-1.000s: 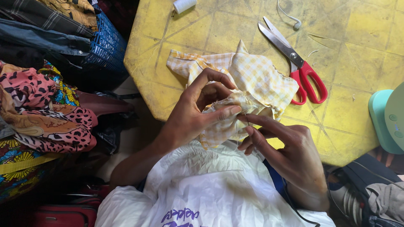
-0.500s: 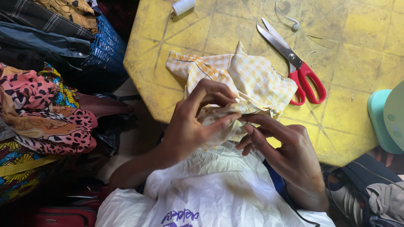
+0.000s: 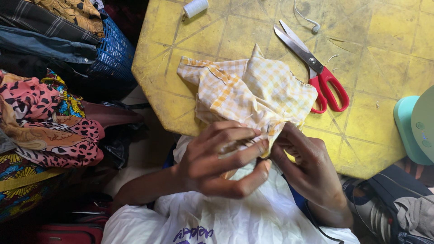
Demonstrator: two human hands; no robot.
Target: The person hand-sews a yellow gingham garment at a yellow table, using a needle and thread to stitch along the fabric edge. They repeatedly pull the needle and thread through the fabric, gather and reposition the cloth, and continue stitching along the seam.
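Both hands, left hand and right hand, pinch the yellow checked cotton cloth taut at its edge; red-handled steel scissors lie beyond the right hand on the yellow worktop.

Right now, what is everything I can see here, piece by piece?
Checked cloth: one, yellow and white, on the table's near edge, gripped by both hands.
Scissors: one pair, red handles, right of the cloth.
Thread spool: one, white, table's far edge.
Table: one, worn yellow.
Folded fabrics: several, pink animal print and other patterns, stacked left.
Basket: one, blue, far left.
Teal object: one, right edge.
White garment: one, on the lap.
Left hand: pinching the cloth.
Right hand: holding the cloth's edge.
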